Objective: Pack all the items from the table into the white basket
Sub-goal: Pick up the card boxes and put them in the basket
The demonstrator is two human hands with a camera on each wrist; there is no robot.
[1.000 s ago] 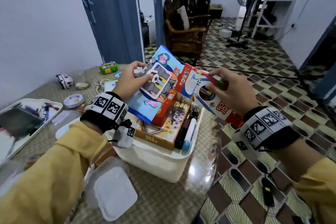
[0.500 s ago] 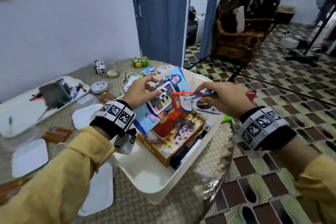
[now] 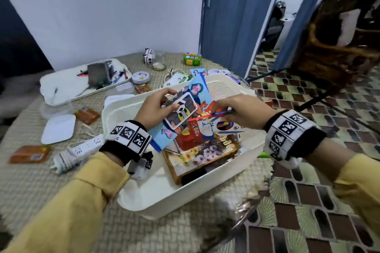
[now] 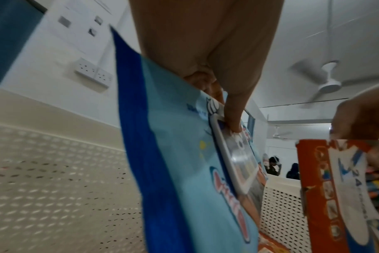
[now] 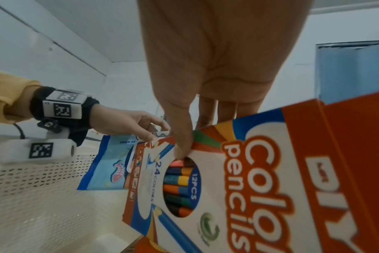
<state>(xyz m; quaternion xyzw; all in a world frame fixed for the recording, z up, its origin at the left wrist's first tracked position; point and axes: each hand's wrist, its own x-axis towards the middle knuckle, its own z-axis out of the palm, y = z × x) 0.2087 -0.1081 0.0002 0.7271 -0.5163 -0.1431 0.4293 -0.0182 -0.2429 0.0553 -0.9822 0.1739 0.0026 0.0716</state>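
The white basket (image 3: 115, 113) sits on the woven table mat and holds a floral box (image 3: 201, 156) with other items. My left hand (image 3: 171, 98) pinches a blue cartoon wipes pack (image 3: 181, 117) by its upper end, thumb on the white lid, and holds it tilted inside the basket. My right hand (image 3: 221, 110) pinches the top of an orange colour pencils box (image 3: 205, 131), which leans on the things in the basket right beside the pack. The left wrist view shows the pack (image 4: 184, 171) against the perforated basket wall. The right wrist view shows the pencils box (image 5: 238, 188) under my thumb.
Left of the basket lie a white tray (image 3: 61, 86) with pens, a power strip (image 3: 82, 148), two orange packets (image 3: 29, 154), a white lid (image 3: 58, 128) and a round tin (image 3: 140, 77). A green toy (image 3: 192, 58) and a toy van (image 3: 149, 57) stand at the back. The table ends just right of the basket.
Both hands have come down into the basket with the wipes pack and the pencils box, which now lies flatter. The head view has turned left and down.
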